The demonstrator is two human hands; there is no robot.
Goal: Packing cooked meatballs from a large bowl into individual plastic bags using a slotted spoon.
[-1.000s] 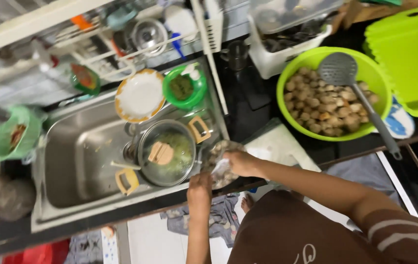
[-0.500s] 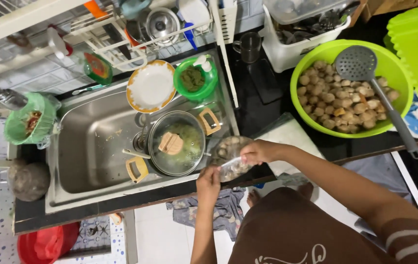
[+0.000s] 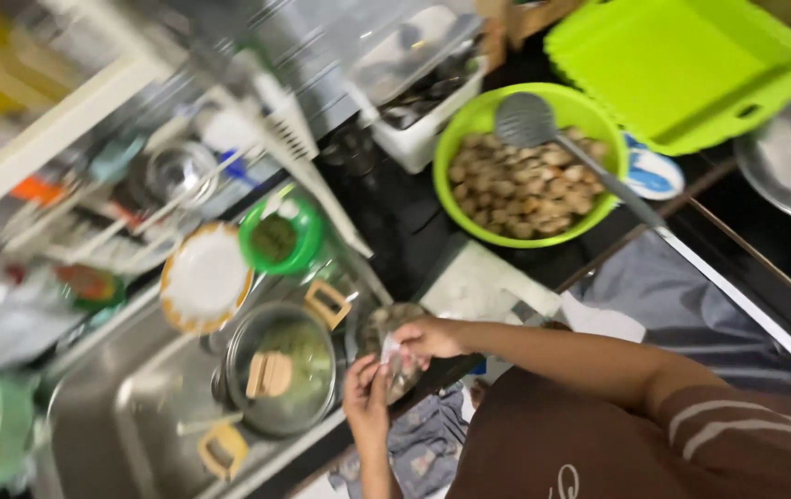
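Observation:
My right hand (image 3: 432, 338) and my left hand (image 3: 365, 397) meet at the counter's front edge, both gripping a small pale object (image 3: 390, 353) between them; blur hides what it is. Just behind them sits a small bowl (image 3: 384, 325) with dark contents. To the left, in the steel sink (image 3: 127, 407), stands a lidded pot (image 3: 280, 370) with tan handles. Further back on the dark counter a lime-green bowl (image 3: 469, 125) holds many brownish shells, with a grey slotted ladle (image 3: 532, 125) resting across it.
A white plate (image 3: 203, 275) and a small green bowl (image 3: 282, 237) sit behind the sink. A dish rack (image 3: 137, 185) fills the back left. A lime-green tray (image 3: 682, 65) lies at the back right, a white tub (image 3: 423, 139) beside the big bowl.
The view has swung and come closer, so the sink and bowls sit lower left. My two hands stay together at the counter edge on the small object.

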